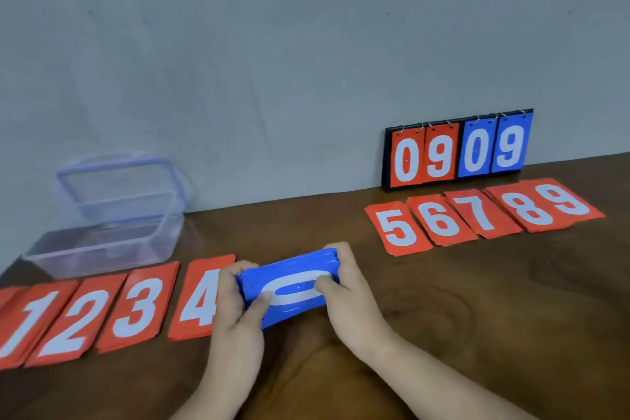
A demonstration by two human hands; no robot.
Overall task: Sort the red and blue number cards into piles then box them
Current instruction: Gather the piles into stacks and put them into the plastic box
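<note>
In the head view both hands close on one stack of blue number cards (289, 272) at the middle of the counter (477, 317). The left hand (238, 310) and the right hand (351, 293) each curl round a short end, thumbs pressed on the top card, which shows a white 0. This end-to-end squeeze looks meant to square the edges so the stack moves as one block. Whether its underside touches the counter cannot be told. The red cards lie face up in digit order, probably so each number can be checked at a glance. On the near left are pile 1 (30, 324), pile 2 (75, 320), pile 3 (136, 303) and pile 4 (197, 297), the last partly behind the left hand. On the far right, overlapping in a fan, are pile 5 (397, 228), pile 6 (441, 223), pile 7 (477, 213), pile 8 (526, 210) and pile 9 (566, 199). That makes nine red piles with readable digits, plus a red sliver (5, 297) at the left edge whose digit is cut off. One clear plastic box (102, 249) sits behind the left row, with nothing visible inside and its lid (119, 181) standing up, ready to receive cards. One flip scoreboard (456, 153) leans on the wall (272, 44) behind the right row, showing four cards: two red, two blue, reading 0 9 0 9.
</note>
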